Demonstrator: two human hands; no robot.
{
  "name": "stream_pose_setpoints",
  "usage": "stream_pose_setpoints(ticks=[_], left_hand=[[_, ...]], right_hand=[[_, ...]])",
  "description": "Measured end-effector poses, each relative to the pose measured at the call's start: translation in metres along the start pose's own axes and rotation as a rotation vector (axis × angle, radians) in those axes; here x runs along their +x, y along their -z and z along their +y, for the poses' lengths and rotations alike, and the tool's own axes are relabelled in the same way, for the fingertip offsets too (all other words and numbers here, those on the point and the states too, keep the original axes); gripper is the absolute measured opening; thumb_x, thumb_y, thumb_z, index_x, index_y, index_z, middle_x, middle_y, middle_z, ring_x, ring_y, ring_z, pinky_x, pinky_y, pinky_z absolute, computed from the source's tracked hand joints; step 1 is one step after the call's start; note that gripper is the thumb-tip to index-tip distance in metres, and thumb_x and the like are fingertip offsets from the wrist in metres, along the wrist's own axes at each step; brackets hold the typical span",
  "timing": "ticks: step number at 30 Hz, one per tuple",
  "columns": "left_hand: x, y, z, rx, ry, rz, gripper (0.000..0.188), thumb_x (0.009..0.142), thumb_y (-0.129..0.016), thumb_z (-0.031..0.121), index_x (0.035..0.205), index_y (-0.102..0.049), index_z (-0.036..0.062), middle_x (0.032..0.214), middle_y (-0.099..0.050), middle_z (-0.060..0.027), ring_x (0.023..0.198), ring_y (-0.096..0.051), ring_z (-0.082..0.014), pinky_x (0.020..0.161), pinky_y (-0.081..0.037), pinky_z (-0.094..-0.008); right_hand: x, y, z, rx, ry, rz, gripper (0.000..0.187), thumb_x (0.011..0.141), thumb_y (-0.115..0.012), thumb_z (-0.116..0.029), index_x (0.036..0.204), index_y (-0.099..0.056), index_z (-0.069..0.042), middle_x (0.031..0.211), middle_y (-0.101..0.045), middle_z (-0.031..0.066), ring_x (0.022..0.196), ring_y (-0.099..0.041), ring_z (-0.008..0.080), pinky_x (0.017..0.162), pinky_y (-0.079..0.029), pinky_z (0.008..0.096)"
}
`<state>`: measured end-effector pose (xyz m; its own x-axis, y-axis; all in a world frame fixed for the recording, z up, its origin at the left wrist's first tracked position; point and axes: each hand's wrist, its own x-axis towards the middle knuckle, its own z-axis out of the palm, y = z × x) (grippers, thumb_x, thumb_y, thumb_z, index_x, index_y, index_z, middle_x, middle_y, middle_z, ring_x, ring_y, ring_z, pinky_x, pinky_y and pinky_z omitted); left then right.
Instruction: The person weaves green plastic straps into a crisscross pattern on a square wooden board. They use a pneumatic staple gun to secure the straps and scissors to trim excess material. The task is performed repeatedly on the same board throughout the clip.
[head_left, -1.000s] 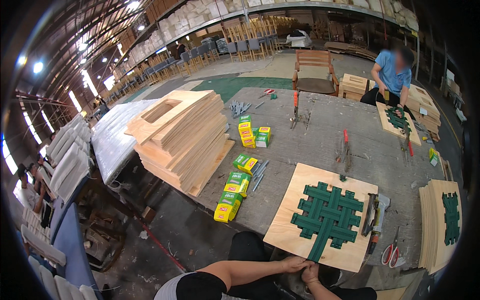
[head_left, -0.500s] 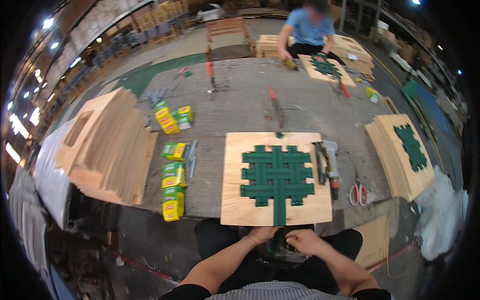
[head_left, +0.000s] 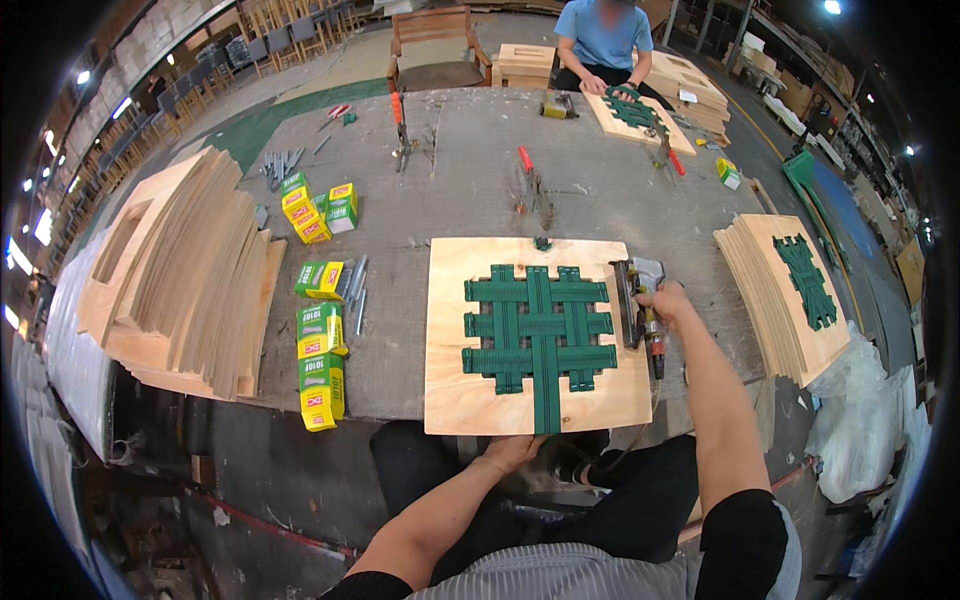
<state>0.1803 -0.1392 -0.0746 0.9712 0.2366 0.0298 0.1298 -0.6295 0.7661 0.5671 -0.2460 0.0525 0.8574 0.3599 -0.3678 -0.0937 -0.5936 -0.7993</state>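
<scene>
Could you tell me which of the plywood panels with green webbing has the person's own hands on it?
The near panel: left hand at its front edge, right hand on the staple gun beside it.

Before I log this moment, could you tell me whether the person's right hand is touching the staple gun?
Touching: the head view shows the right hand wrapped around the staple gun beside the plywood panel.

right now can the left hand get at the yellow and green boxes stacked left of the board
Probably yes: the left hand rests at the plywood board's near edge, and the yellow and green boxes lie just to its left, with nothing between.
</scene>
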Motion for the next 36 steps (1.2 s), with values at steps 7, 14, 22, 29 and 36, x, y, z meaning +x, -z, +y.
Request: stream_pose_setpoints(ticks=[7,14,22,29,36], left_hand=[[0.006,-0.015,-0.001,-0.011,-0.007,0.011,0.045,0.105,-0.054,0.038,0.138,-0.06,0.009,0.137,-0.061,-0.0217,0.128,-0.056,-0.043,0.109,-0.043,-0.052],[0.023,-0.042,0.002,0.047,-0.136,0.162,0.04,0.102,-0.057,0.037,0.129,-0.065,0.0086,0.129,-0.065,-0.02,0.12,-0.06,-0.0419,0.103,-0.047,-0.0519],[0.03,-0.032,0.007,0.011,-0.196,0.172,0.035,0.101,-0.059,0.037,0.128,-0.064,0.0155,0.127,-0.065,-0.0157,0.12,-0.06,-0.0409,0.103,-0.047,-0.0529],[0.026,-0.029,0.001,0.141,-0.192,0.213,0.037,0.098,-0.06,0.04,0.129,-0.063,0.0195,0.131,-0.063,-0.0129,0.124,-0.057,-0.0381,0.103,-0.046,-0.0524],[0.03,-0.019,0.009,0.112,-0.092,0.058,0.032,0.096,-0.061,0.038,0.118,-0.067,0.016,0.117,-0.068,-0.0134,0.111,-0.063,-0.0379,0.095,-0.049,-0.052]], right_hand=[[-0.058,0.02,-0.026,0.294,0.067,0.035,0.027,0.083,-0.078,-0.002,0.102,-0.059,0.0,0.079,-0.063,0.01,0.059,-0.062,0.019,0.05,-0.051,0.0366],[-0.188,0.041,-0.039,0.528,0.082,0.062,0.029,0.093,-0.077,-0.028,0.101,-0.058,-0.008,0.068,-0.058,0.0022,0.049,-0.057,0.0154,0.045,-0.048,0.0329],[-0.265,-0.054,0.009,0.31,0.003,-0.21,0.017,0.094,-0.074,-0.011,0.105,-0.065,-0.002,0.078,-0.064,0.0019,0.055,-0.059,0.0108,0.049,-0.049,0.0279],[-0.258,-0.09,0.009,0.172,-0.015,-0.268,0.016,0.095,-0.072,-0.014,0.102,-0.065,-0.001,0.075,-0.063,0.0002,0.054,-0.059,0.0096,0.048,-0.048,0.0265],[-0.262,-0.102,0.008,0.066,-0.058,-0.223,0.016,0.096,-0.072,-0.016,0.096,-0.065,-0.001,0.069,-0.061,-0.0003,0.053,-0.058,0.009,0.047,-0.045,0.0271]])
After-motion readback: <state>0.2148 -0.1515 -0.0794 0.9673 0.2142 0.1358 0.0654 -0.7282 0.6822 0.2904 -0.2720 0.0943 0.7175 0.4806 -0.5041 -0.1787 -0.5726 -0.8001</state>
